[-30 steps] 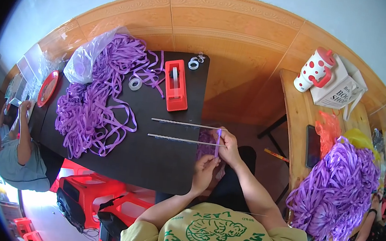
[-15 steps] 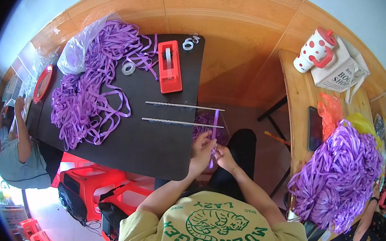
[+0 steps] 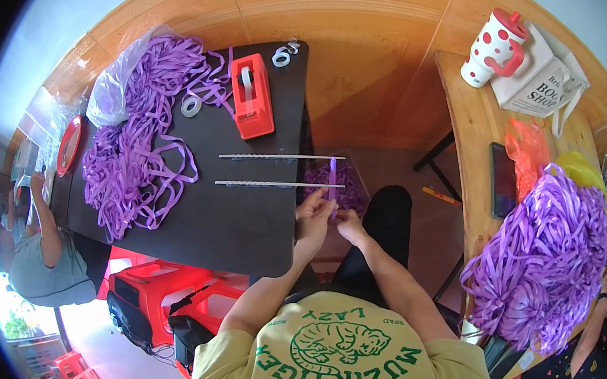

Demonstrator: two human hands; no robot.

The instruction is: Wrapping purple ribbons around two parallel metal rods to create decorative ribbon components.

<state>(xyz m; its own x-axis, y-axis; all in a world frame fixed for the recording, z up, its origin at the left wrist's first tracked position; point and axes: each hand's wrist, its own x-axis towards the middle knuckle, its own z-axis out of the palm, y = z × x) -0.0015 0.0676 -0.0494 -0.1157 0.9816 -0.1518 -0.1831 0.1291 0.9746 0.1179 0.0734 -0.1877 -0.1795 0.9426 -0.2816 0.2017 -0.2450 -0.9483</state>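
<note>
A narrow purple ribbon [image 3: 333, 176] runs across the right ends of two thin, twisted metal rods, the far rod [image 3: 277, 157] and the near rod [image 3: 274, 185]. Both rods lie on the black table and stick out past its right edge. My left hand [image 3: 312, 214] is closed on the ribbon just below the near rod. Beside it, my right hand [image 3: 351, 227] pinches at the ribbon's lower part, fingertips almost touching the left hand's. The fingers partly hide the ribbon's lower end.
The black table [image 3: 238, 234] carries a purple ribbon heap [image 3: 135, 155], a red tape dispenser [image 3: 252, 98] and tape rolls [image 3: 191, 106]. On the wooden table [image 3: 466, 144] are a ribbon pile [image 3: 542, 262], a phone [image 3: 501, 181] and a dotted tumbler [image 3: 495, 48]. More ribbon [image 3: 352, 193] lies below my hands. Two people sit nearby.
My hands have moved slightly up along the ribbon, and its lower tail no longer hangs visibly below them. The whole view has shifted a little.
</note>
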